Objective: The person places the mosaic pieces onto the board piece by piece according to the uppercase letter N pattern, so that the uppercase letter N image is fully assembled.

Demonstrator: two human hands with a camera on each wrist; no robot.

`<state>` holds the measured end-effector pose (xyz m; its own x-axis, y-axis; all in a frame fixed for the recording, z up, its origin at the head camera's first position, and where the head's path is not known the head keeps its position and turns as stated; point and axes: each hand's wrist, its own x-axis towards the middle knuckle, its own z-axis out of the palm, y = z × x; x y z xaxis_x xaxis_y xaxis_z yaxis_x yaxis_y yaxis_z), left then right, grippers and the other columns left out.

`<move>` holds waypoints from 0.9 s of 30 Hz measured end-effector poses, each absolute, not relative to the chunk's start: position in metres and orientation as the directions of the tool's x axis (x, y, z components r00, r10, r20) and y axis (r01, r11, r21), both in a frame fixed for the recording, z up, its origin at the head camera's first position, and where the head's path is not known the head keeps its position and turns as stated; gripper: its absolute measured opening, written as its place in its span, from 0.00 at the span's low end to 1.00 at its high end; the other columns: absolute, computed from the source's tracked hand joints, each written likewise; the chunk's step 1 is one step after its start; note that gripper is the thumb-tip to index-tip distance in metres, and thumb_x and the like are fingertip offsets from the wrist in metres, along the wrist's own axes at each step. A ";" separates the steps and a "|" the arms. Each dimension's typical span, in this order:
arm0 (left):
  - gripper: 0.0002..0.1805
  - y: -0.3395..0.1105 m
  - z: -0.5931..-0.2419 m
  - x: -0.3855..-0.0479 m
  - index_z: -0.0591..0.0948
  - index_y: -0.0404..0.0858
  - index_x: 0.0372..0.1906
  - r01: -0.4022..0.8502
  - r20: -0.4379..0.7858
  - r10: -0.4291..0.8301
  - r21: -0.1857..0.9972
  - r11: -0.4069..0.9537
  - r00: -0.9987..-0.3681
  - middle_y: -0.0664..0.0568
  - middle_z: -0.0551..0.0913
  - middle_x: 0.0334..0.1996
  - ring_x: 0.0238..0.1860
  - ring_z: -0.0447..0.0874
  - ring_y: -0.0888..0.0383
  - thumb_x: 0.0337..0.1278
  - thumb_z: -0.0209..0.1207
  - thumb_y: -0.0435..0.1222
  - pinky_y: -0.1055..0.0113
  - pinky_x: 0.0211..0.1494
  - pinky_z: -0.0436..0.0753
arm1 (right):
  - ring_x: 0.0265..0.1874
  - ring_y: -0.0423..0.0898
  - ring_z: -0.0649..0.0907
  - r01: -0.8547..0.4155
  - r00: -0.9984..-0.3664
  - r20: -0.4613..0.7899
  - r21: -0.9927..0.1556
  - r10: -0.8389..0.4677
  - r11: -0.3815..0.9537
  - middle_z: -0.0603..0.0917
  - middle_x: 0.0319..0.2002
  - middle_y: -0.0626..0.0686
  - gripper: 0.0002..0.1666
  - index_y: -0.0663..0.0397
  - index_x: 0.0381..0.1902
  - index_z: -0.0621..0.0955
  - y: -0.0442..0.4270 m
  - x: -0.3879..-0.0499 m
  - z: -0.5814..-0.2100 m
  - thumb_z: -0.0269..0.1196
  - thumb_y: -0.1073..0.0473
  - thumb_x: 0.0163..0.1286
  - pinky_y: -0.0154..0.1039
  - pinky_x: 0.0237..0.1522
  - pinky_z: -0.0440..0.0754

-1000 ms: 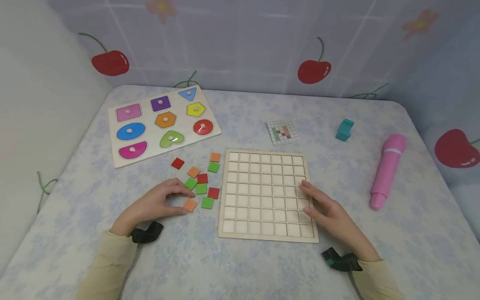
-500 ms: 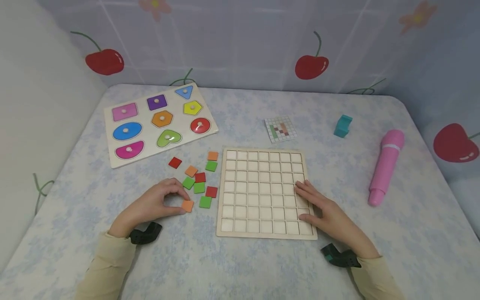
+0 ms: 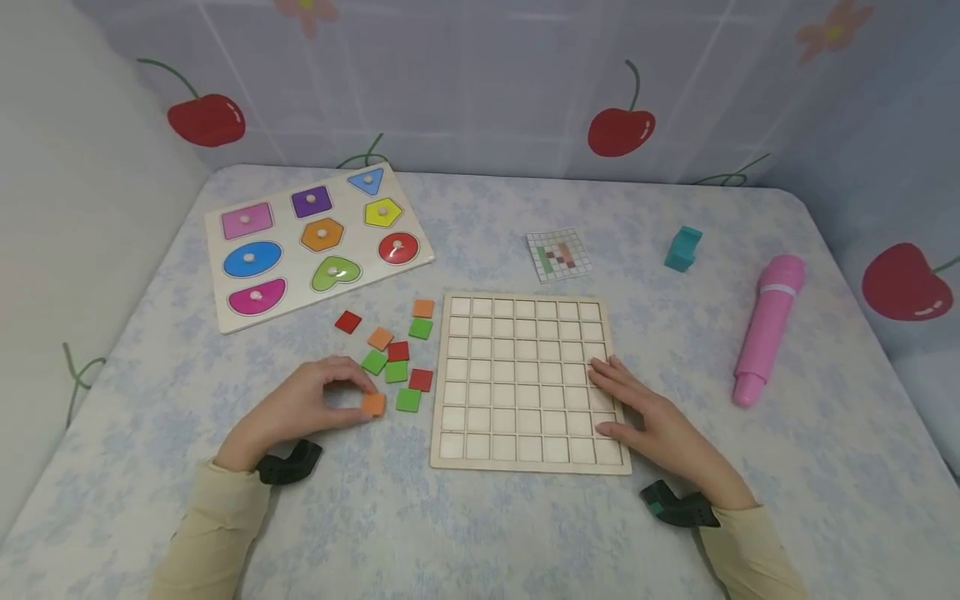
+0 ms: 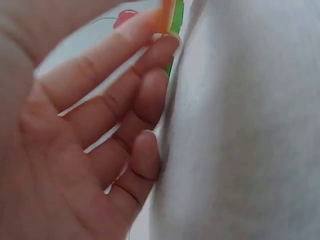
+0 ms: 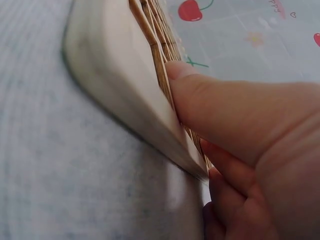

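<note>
Between thumb and index finger, my left hand [image 3: 307, 402] pinches an orange square tile [image 3: 373, 405], its face tipped up from the cloth. In the left wrist view the orange tile [image 4: 165, 17] shows at the top edge, by the fingertips. Several loose tiles lie just beyond that hand, among them a green tile [image 3: 408, 400], a red tile [image 3: 421, 380] and another orange tile [image 3: 380, 338]. My right hand [image 3: 652, 421] rests on the right edge of a wooden grid board [image 3: 528, 379], fingers over its outer squares. The right wrist view has the thumb on the board's rim [image 5: 120, 75].
A small pattern card [image 3: 558, 255] lies behind the board. At the back left is a knobbed shape puzzle [image 3: 291, 287]. A teal block [image 3: 683, 249] and a pink toy microphone [image 3: 768, 329] lie to the right. Patterned cloth [image 3: 480, 533] covers the table.
My left fingers have closed on the orange tile and tipped it up off the cloth. The right hand has slid slightly inward over the board's edge. The head view has shifted slightly.
</note>
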<state>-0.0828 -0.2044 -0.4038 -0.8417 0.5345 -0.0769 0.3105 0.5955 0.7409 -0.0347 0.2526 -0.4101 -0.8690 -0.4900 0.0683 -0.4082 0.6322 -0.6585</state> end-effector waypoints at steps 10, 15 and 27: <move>0.16 -0.168 -0.372 -0.087 0.84 0.45 0.41 0.354 0.080 0.470 0.769 0.532 -0.879 0.62 0.80 0.33 0.36 0.75 0.55 0.43 0.72 0.38 0.56 0.39 0.75 | 0.69 0.52 0.52 -0.422 -0.865 0.105 -0.682 -0.491 0.598 0.60 0.69 0.56 0.40 0.59 0.68 0.65 0.254 -0.035 -0.409 0.67 0.61 0.60 0.23 0.60 0.49; 0.16 -0.123 -0.351 -0.094 0.85 0.41 0.41 0.397 0.151 0.492 0.803 0.444 -0.857 0.59 0.82 0.34 0.37 0.76 0.51 0.42 0.72 0.37 0.53 0.38 0.76 | 0.69 0.52 0.52 -0.422 -0.864 0.104 -0.683 -0.492 0.596 0.60 0.69 0.56 0.39 0.58 0.68 0.65 0.253 -0.035 -0.411 0.66 0.60 0.61 0.23 0.60 0.49; 0.12 -0.028 -0.371 -0.103 0.85 0.41 0.38 0.419 0.138 0.609 0.839 0.348 -0.781 0.61 0.82 0.33 0.37 0.77 0.55 0.46 0.70 0.37 0.64 0.44 0.76 | 0.69 0.50 0.53 -0.401 -0.880 0.081 -0.655 -0.468 0.640 0.60 0.69 0.52 0.39 0.55 0.68 0.65 0.253 -0.034 -0.412 0.67 0.58 0.60 0.26 0.61 0.51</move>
